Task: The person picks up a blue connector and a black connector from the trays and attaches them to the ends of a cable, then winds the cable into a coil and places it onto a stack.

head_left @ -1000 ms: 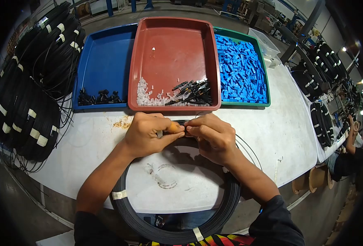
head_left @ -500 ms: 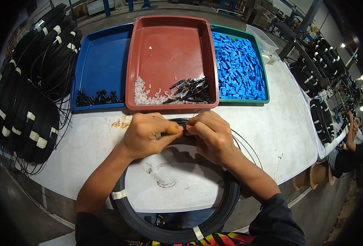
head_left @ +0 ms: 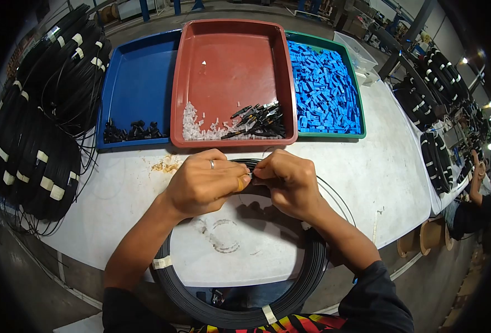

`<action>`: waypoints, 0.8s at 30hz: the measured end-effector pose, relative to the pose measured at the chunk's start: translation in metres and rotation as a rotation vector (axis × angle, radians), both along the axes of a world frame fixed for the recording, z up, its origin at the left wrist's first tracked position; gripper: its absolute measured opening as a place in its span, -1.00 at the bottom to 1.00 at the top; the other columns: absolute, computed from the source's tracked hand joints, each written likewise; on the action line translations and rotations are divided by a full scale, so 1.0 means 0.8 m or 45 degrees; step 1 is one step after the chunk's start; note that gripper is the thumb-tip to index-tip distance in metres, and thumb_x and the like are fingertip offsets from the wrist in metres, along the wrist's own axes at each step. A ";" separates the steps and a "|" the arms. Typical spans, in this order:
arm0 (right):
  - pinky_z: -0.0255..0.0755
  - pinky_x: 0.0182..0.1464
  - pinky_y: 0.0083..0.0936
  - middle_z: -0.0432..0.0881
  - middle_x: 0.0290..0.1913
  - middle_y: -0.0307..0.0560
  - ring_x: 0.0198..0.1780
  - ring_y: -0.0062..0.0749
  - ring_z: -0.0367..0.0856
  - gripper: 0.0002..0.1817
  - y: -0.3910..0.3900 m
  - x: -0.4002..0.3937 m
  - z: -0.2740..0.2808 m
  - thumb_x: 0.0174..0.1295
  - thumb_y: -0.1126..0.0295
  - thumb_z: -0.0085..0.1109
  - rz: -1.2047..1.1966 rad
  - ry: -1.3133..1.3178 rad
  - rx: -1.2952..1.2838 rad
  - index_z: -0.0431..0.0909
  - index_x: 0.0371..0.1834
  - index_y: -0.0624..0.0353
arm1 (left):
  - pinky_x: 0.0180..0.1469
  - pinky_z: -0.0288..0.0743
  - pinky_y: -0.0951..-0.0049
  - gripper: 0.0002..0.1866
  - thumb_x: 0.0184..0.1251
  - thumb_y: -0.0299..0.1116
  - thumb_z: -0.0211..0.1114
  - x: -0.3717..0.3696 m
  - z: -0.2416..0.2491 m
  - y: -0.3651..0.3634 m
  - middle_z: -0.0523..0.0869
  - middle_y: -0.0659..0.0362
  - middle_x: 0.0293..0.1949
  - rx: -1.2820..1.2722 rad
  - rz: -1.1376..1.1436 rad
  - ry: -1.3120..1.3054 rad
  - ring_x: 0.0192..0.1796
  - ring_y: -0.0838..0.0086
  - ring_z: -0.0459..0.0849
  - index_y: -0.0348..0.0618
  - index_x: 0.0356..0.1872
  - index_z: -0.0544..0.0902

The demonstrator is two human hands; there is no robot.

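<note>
My left hand (head_left: 204, 186), with a ring on one finger, and my right hand (head_left: 291, 186) meet over the far side of a coil of black cable (head_left: 174, 286). Both are closed in a pinch, fingertips nearly touching. A tiny pale piece shows between them; it is too small to name, and the fingers hide the rest. The coil, bound with white tape (head_left: 269, 315), lies partly on the white table (head_left: 390, 183) and reaches over its near edge towards my body. A loose strand of the cable curves out beyond my right wrist.
Behind my hands stand a blue tray (head_left: 140, 72) with black parts, a red tray (head_left: 231, 61) with clear pieces and black connectors, and a green tray (head_left: 363, 125) of blue pieces. Cable coils (head_left: 29, 150) are stacked at left. Another person (head_left: 470, 208) is at far right.
My left hand has rolled over, so its back and ring now show. My right hand has turned slightly, with its fingers still pinched close to the left fingertips.
</note>
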State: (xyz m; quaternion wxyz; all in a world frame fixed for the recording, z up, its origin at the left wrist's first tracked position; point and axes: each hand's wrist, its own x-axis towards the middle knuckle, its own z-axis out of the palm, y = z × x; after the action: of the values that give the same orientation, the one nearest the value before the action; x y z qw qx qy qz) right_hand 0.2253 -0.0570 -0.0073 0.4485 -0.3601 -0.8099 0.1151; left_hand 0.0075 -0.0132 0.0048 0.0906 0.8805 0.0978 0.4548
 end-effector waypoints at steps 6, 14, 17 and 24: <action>0.54 -0.22 -0.31 0.71 -0.26 -0.04 -0.24 -0.12 0.67 -0.70 0.004 -0.006 0.000 -0.23 0.80 0.25 -0.027 0.111 0.080 0.57 -0.40 0.23 | -0.31 0.65 0.43 -0.84 -0.02 -0.66 0.59 -0.004 -0.002 -0.001 0.83 0.09 -0.41 -0.120 0.029 -0.053 -0.37 0.36 0.82 -0.26 -0.44 0.76; 0.55 -0.21 -0.30 0.71 -0.27 -0.05 -0.24 -0.13 0.68 -0.70 0.000 -0.001 0.007 -0.23 0.83 0.23 0.016 -0.046 0.210 0.56 -0.40 0.25 | -0.29 0.66 0.39 -0.87 0.08 -0.64 0.54 0.000 0.004 -0.005 0.83 0.08 -0.35 0.175 0.013 0.048 -0.29 0.34 0.84 -0.26 -0.47 0.72; 0.54 -0.20 -0.30 0.71 -0.27 -0.06 -0.23 -0.14 0.67 -0.70 0.004 -0.001 -0.002 -0.26 0.81 0.25 0.053 0.069 -0.078 0.56 -0.40 0.27 | -0.27 0.66 0.36 -0.86 0.14 -0.63 0.50 -0.001 0.003 -0.002 0.83 0.10 -0.31 0.254 0.047 0.109 -0.25 0.33 0.85 -0.24 -0.48 0.68; 0.59 -0.27 -0.34 0.72 -0.28 0.02 -0.28 -0.14 0.72 -0.69 -0.001 -0.006 0.019 -0.21 0.83 0.29 0.030 -0.139 0.335 0.58 -0.38 0.28 | -0.34 0.62 0.45 -0.84 -0.06 -0.65 0.61 -0.003 -0.002 -0.008 0.80 0.12 -0.48 -0.417 0.054 -0.049 -0.43 0.37 0.78 -0.26 -0.46 0.77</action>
State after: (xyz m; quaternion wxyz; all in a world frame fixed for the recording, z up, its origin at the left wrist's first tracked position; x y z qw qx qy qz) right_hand 0.2207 -0.0581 0.0080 0.4456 -0.2944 -0.8454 -0.0066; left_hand 0.0052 -0.0195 0.0035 0.2250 0.8429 0.1875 0.4515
